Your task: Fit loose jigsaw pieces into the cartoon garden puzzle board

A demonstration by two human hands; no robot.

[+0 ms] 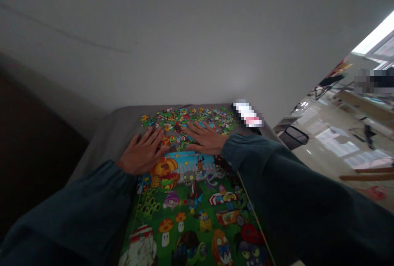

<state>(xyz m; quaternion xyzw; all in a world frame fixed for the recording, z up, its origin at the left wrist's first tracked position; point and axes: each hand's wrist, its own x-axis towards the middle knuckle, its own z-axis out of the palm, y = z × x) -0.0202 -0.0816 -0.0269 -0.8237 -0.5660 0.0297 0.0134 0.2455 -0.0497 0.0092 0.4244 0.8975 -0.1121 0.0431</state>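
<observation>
Both hands lie palm down over a spread of small colourful jigsaw pieces point(175, 115) on a grey cloth surface. My left hand point(144, 151) has its fingers stretched out at the left side of the pieces, its heel by the upper left edge of a cartoon picture point(197, 208). On the right, my right hand point(205, 139) is flat with fingers apart, its fingertips among the pieces. The picture, green with cartoon plants and zombies, reaches towards me between my sleeves. Whether it is a board or assembled pieces I cannot tell. Some pieces are hidden under my hands.
A phone point(248, 114) with a lit, blurred screen lies right of the pieces. Behind the grey cloth point(120, 124) stands a pale wall point(197, 44). Far right, a shiny floor, wooden furniture point(360, 108) and a black-rimmed object point(294, 135) show.
</observation>
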